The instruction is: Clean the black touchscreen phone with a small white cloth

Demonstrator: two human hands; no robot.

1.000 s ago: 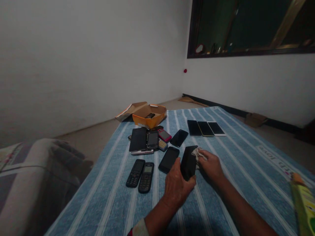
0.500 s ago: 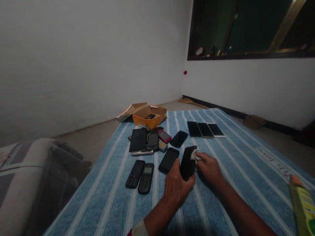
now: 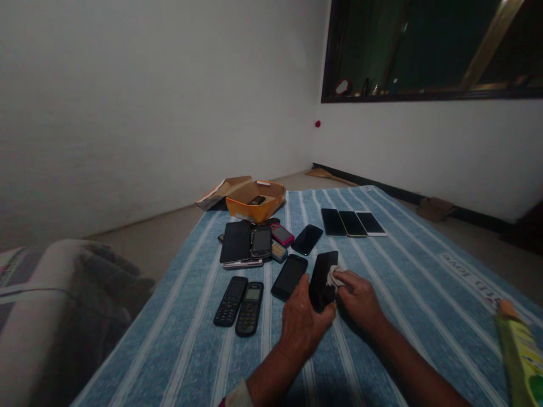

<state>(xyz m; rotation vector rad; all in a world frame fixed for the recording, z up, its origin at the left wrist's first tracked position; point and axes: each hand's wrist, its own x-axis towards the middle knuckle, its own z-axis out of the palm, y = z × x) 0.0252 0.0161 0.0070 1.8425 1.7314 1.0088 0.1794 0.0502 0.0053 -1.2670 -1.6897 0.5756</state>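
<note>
My left hand [image 3: 303,316] grips a black smartphone [image 3: 321,280] by its lower end, tilted up off the cloth with its dark face toward me. Pinched in my right hand [image 3: 362,297] is a small white cloth [image 3: 335,276], pressed against the right side of that phone. Just left of it lies another dark smartphone [image 3: 289,277], close to my left fingertips. Two black keypad phones [image 3: 231,302] rest side by side farther left. Beyond my hands, a black phone [image 3: 307,239] lies at an angle.
A striped blue cloth [image 3: 182,339] covers the surface. Several phones and a black flat case [image 3: 235,242] are heaped before an open orange box [image 3: 257,210] with a phone inside. Three smartphones [image 3: 353,224] lie in a row at the back. A yellow-green packet [image 3: 520,356] is at right.
My right hand has slid the white cloth slightly down the phone's face. The left hand keeps its hold on the phone. The whole view has shifted slightly.
</note>
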